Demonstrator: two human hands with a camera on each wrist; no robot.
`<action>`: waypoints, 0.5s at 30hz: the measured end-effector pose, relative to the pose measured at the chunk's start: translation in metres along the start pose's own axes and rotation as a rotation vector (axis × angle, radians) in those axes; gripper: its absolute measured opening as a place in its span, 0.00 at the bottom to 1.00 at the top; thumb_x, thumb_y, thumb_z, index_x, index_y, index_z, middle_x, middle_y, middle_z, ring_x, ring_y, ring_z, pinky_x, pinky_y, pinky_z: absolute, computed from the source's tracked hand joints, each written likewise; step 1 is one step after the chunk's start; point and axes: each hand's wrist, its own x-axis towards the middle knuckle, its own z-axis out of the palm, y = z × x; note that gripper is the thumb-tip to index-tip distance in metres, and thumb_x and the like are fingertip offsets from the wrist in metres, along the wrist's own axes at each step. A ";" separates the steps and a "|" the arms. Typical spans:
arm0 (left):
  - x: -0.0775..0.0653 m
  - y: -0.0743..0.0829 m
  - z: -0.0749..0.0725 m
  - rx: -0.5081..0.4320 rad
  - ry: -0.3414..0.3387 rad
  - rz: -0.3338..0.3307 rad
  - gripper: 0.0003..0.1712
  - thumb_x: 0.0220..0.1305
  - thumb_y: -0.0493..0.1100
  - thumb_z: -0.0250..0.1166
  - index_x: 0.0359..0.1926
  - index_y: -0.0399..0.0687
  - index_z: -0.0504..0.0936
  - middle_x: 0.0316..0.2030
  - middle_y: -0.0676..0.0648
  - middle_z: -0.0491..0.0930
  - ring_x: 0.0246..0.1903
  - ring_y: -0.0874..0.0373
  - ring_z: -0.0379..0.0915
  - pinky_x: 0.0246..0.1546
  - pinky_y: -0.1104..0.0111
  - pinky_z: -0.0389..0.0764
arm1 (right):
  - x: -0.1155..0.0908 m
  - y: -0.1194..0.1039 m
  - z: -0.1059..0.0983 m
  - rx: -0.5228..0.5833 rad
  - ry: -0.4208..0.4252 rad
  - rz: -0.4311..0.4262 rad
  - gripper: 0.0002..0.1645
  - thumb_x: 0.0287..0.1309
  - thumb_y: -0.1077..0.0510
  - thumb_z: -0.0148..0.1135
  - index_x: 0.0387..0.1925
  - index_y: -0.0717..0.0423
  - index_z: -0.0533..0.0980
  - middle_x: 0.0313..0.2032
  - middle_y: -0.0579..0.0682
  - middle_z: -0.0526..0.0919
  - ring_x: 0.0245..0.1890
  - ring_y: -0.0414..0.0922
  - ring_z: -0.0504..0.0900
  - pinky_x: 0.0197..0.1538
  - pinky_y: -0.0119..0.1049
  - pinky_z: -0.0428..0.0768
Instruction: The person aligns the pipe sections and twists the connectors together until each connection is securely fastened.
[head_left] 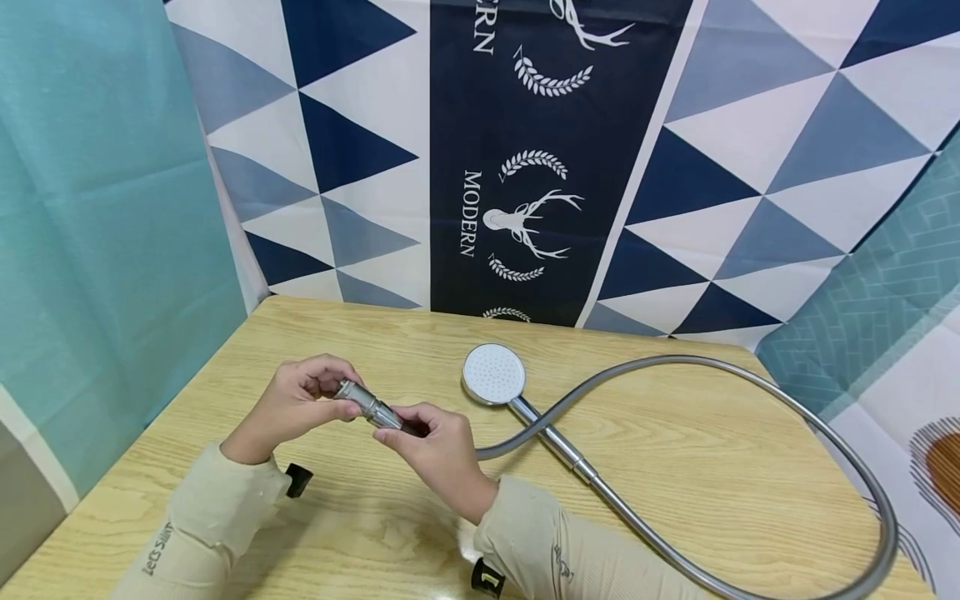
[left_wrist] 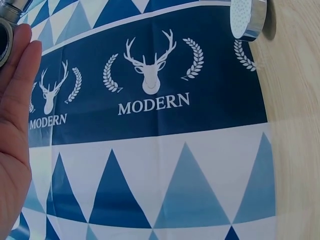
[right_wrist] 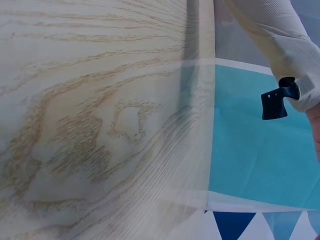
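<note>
My left hand (head_left: 288, 407) holds a short silver metal fitting (head_left: 356, 395) between thumb and fingers, above the left half of the table. My right hand (head_left: 444, 450) pinches the ribbed metal end (head_left: 385, 415) of the shower hose (head_left: 693, 360), which lines up with the fitting; whether the two are joined I cannot tell. In the left wrist view, a round opening in the metal shows beside my left fingers (left_wrist: 20, 95). A chrome shower head (head_left: 493, 375) lies spray face up, its handle (head_left: 558, 446) attached to the hose's other end.
The hose loops over the right side of the wooden table (head_left: 337, 333) and crosses the shower head's handle. A patterned cloth (head_left: 375, 208) hangs behind the table, with a teal cloth (head_left: 97, 208) at the left. Black wrist mounts (head_left: 298, 481) stick out from both sleeves.
</note>
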 end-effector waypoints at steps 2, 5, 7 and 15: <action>0.000 0.000 0.000 0.003 0.001 0.003 0.11 0.56 0.36 0.70 0.38 0.34 0.78 0.30 0.58 0.82 0.25 0.69 0.77 0.23 0.76 0.77 | 0.000 -0.001 0.000 -0.028 0.008 0.002 0.15 0.50 0.63 0.73 0.40 0.66 0.82 0.31 0.56 0.85 0.29 0.35 0.79 0.31 0.26 0.77; 0.001 0.000 0.000 0.013 0.001 0.010 0.12 0.56 0.36 0.70 0.37 0.33 0.78 0.30 0.59 0.82 0.26 0.69 0.77 0.23 0.76 0.77 | 0.001 -0.001 0.000 -0.069 0.017 0.001 0.15 0.48 0.63 0.74 0.39 0.65 0.83 0.31 0.54 0.84 0.30 0.36 0.78 0.31 0.26 0.78; 0.001 0.000 0.000 0.018 -0.001 0.016 0.13 0.56 0.37 0.70 0.37 0.32 0.77 0.31 0.59 0.81 0.26 0.69 0.77 0.23 0.76 0.77 | 0.001 -0.002 0.000 -0.088 0.020 -0.003 0.15 0.48 0.63 0.74 0.39 0.65 0.83 0.31 0.53 0.83 0.30 0.36 0.78 0.32 0.27 0.78; -0.001 0.000 0.000 0.038 0.003 0.002 0.13 0.56 0.36 0.70 0.37 0.31 0.77 0.31 0.59 0.81 0.26 0.69 0.77 0.23 0.76 0.77 | 0.001 -0.005 0.000 -0.155 0.026 0.005 0.13 0.47 0.62 0.75 0.37 0.62 0.84 0.29 0.50 0.83 0.32 0.36 0.73 0.34 0.26 0.74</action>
